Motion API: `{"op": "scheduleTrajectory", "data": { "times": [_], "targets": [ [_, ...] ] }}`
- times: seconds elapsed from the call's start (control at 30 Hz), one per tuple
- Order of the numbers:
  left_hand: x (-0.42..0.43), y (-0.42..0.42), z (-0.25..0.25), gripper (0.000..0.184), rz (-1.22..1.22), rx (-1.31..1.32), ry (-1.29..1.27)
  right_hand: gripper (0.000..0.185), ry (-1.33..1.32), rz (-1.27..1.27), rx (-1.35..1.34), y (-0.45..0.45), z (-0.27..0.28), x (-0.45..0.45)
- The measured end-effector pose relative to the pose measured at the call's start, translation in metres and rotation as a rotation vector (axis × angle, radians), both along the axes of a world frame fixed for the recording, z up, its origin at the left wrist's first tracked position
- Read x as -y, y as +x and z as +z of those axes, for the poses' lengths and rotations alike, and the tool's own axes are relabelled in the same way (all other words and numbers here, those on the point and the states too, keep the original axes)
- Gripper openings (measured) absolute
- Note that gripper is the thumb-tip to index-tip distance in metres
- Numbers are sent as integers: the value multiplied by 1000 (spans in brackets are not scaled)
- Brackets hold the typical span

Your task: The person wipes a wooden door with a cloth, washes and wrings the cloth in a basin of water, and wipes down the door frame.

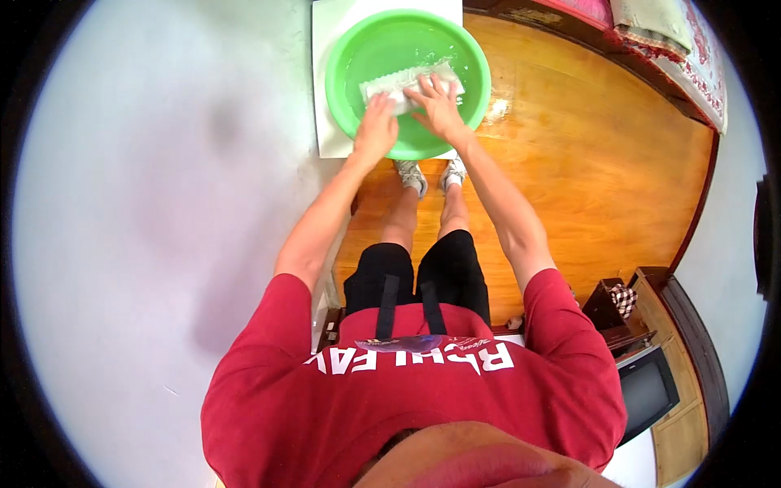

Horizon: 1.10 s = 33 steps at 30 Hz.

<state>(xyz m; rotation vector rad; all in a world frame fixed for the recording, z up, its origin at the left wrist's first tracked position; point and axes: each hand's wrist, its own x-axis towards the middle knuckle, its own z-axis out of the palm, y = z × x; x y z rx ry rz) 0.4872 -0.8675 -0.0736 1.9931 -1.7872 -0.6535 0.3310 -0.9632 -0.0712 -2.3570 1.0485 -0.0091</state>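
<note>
A green basin [338,110] with water in it stands on a white surface [325,146] in front of my feet. Inside it lies a whitish, folded cloth [390,84], wet and stretched from left to right. My left hand [378,122] reaches over the near rim, its fingers close together at the cloth's near left edge; whether they grip it is not clear. On the right part of the cloth rests my right hand [439,106], palm down with its fingers spread.
A pale wall [163,203] runs along the left. Wooden floor [586,179] lies to the right, with a wet shine beside the basin. At the top right is a bed edge with fabrics [651,24]. A television [647,390] and wooden cabinet [683,439] stand at the lower right.
</note>
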Motion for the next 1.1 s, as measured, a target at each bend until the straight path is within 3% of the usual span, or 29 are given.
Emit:
{"op": "scheduleTrajectory", "data": {
  "times": [0.07, 0.13, 0.17, 0.2, 0.27, 0.3, 0.33, 0.37, 0.4, 0.43, 0.47, 0.5, 0.6, 0.67, 0.77, 0.83, 0.93, 1.03, 1.1],
  "targets": [
    [2, -5, -4, 48, -91, 67, 66, 62, 59, -30, -82, 3, -12, 2],
    [11, -5, -9, 53, -73, 20, 218, 59, 73, -288, -97, 3, -23, 2],
    [13, -8, -11, 51, -10, -4, 238, 50, -94, -292, -89, 2, -28, 0],
    [20, -8, -19, 51, -13, -14, 236, 50, -97, -293, -99, -3, -33, 6],
    [32, -4, -29, 45, 84, -316, 347, 39, 334, -310, 90, -8, -43, 22],
    [37, -4, -24, 38, 266, -466, 423, 39, 334, -313, 91, -7, -36, 23],
    [40, -3, -31, 38, 261, -463, 420, 32, 510, -444, 226, -5, -28, 28],
    [45, -4, -35, 37, 479, -621, 477, 26, 684, -576, 361, -5, -21, 30],
    [49, -7, -41, 40, 699, -782, 534, 26, 676, -584, 358, -3, -13, 28],
    [56, -14, -23, 40, 692, -791, 532, 25, 767, -591, 573, 2, -4, 25],
    [60, -21, -5, 41, 825, -1116, 515, 24, 852, -590, 792, 6, 5, 21],
    [65, -27, 10, 42, 952, -1441, 490, 24, 844, -591, 789, 9, 13, 19],
    [70, -29, 12, 37, 1032, -1663, 294, 25, 840, -615, 750, 24, 25, 11],
    [72, -22, -8, 35, 1035, -1601, 305, 30, 333, -597, 459, 28, 22, 9],
    [77, -24, -18, 34, 1024, -1552, 239, 37, 440, -683, 433, 33, 18, 8],
    [82, -32, -5, 30, 993, -1286, 126, 38, 466, -731, 405, 39, 10, 4],
    [86, -43, 17, 30, 925, -1121, 53, 36, 590, -748, 647, 40, 9, 4],
    [87, -46, 25, 34, 819, -914, 35, 37, 248, -374, 386, 23, 24, 16],
    [91, -48, 23, 37, 784, -813, 64, 40, 316, -456, 403, 24, 31, 18]
  ]
}}
